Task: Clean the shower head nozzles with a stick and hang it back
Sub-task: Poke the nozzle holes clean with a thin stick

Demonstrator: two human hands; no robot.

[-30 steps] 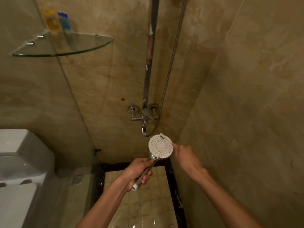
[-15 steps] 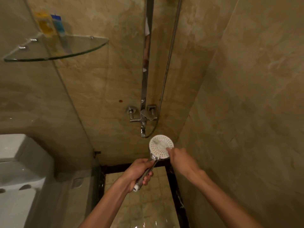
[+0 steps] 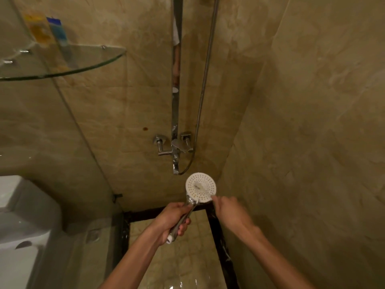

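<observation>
I keep the shower head (image 3: 200,187) as my landmark: it sits face-up just below the wall tap (image 3: 175,146), well short of the rail above where it must hang. My left hand (image 3: 174,221) is wrapped round its chrome handle, below and left of the face. My right hand (image 3: 229,209), at the face's lower right edge, pinches a thin pale stick (image 3: 201,187) lying across the nozzles toward the centre; the hand is blurred, so finger detail escapes me. I judge the risks as these: pressing too hard could snap or bend the stick, a slip could send it skating off the face, and the chrome handle looks smooth enough to twist in my grip under the scrubbing.
</observation>
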